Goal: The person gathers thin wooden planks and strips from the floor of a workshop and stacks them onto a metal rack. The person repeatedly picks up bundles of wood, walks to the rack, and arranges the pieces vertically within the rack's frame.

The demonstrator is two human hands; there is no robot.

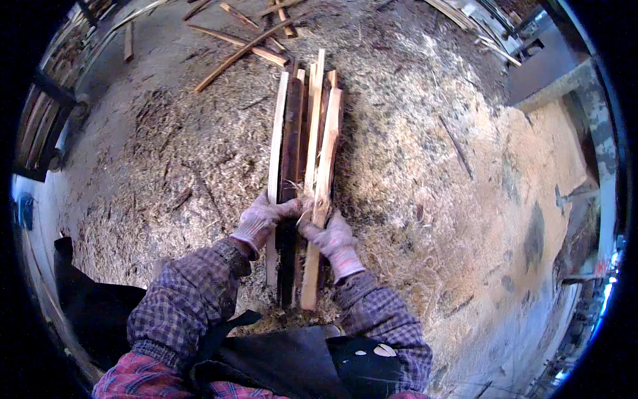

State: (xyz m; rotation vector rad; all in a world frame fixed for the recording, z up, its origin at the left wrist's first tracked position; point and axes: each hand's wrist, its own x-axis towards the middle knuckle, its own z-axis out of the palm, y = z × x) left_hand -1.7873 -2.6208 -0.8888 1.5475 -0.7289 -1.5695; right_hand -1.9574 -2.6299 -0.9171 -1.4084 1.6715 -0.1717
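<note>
A bundle of long, rough wood strips (291,139) lies lengthwise before me on the ground, some pale and freshly cut, others dark with bark. My left hand (263,218), in a whitish knitted glove, closes on the bundle's left side, its fingers reaching over the top. From the right, my right hand (334,241), gloved alike, grips the pale strip (328,153) on that side. Between the fingertips a small pale curl shows; whether it is a tie or a splinter I cannot tell. The undersides of both hands are hidden.
Loose wood strips (246,52) lie crossed at the far side. Sawdust and shavings (412,166) cover the ground. A thin dark stick (456,147) lies to the right. Stacked timber (38,126) stands at the left edge, and a grey slab-like block (548,63) at the far right.
</note>
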